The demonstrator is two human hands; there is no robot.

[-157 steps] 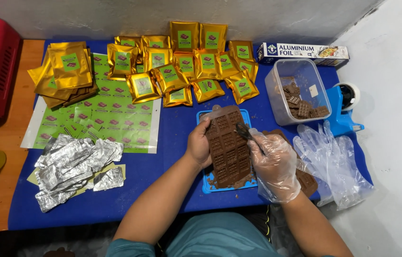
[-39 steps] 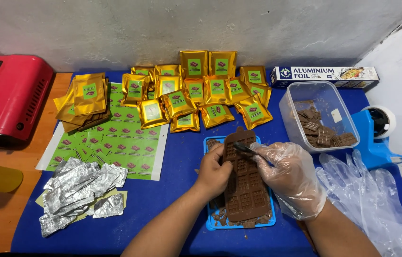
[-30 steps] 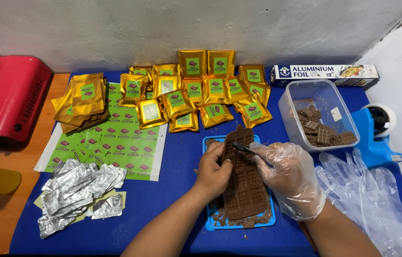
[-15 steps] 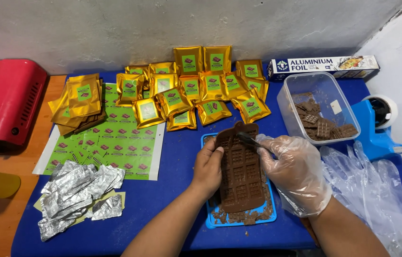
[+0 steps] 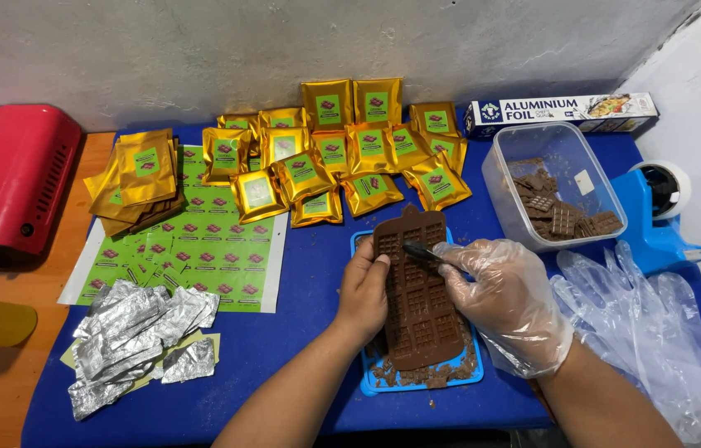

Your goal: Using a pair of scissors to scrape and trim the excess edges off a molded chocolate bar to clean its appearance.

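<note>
2 hands work at a blue-covered table [image 5: 317, 282] set against a rough grey wall [image 5: 201, 50], bare orange wood showing at its left edge. A brown mould [image 5: 417, 303] lies on a blue tray [image 5: 367, 382] near the front edge, its long axis running away from the person, its tabbed end toward the gold pouches [image 5: 342, 158]. Left hand [image 5: 364, 290], bare, presses the mould's left edge with bent fingers. Right hand [image 5: 504, 299], gloved, pinches a dark tool [image 5: 421, 251] whose tip touches the mould.
</note>
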